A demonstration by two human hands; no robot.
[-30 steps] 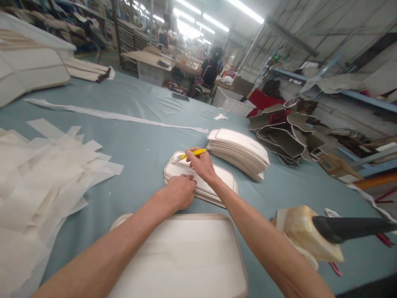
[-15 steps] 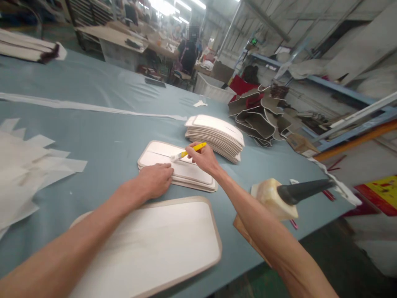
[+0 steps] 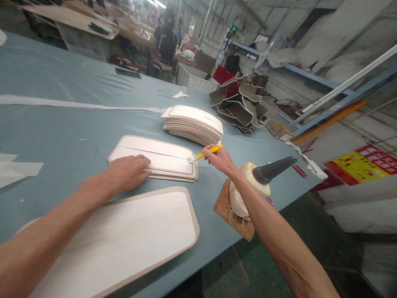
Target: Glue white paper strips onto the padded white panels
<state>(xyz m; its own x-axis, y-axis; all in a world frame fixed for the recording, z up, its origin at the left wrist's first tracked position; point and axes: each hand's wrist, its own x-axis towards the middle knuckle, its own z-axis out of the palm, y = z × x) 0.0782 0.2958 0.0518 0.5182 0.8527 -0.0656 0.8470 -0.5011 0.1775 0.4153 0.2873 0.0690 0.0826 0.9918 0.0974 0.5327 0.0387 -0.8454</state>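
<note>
A yellow-handled brush (image 3: 202,155) is pinched in my right hand (image 3: 218,158), its pale bristles touching the right end of the top white panel (image 3: 167,154). That panel has rounded corners, a beige rim and a dark slit along its length, and lies on a short stack of similar panels. My left hand (image 3: 132,170) rests flat on the stack's near side, fingers stretched out. Closer to me lies a larger white panel (image 3: 139,231) with a beige border, partly covered by my left forearm. Behind the worked stack stands a taller pile of curved panels (image 3: 194,124).
A yellowish container with a dark spout (image 3: 248,182) stands on a brown board (image 3: 237,215), partly behind my right forearm. Dark cut pieces (image 3: 238,105) are heaped at the back right. White sheets (image 3: 18,170) lie at left, a phone-like dark object (image 3: 128,73) at the far edge. A person (image 3: 166,43) is beyond.
The brush in my right hand has moved from the panel's middle to its right end. My left hand has shifted left along the stack. The camera view has turned right.
</note>
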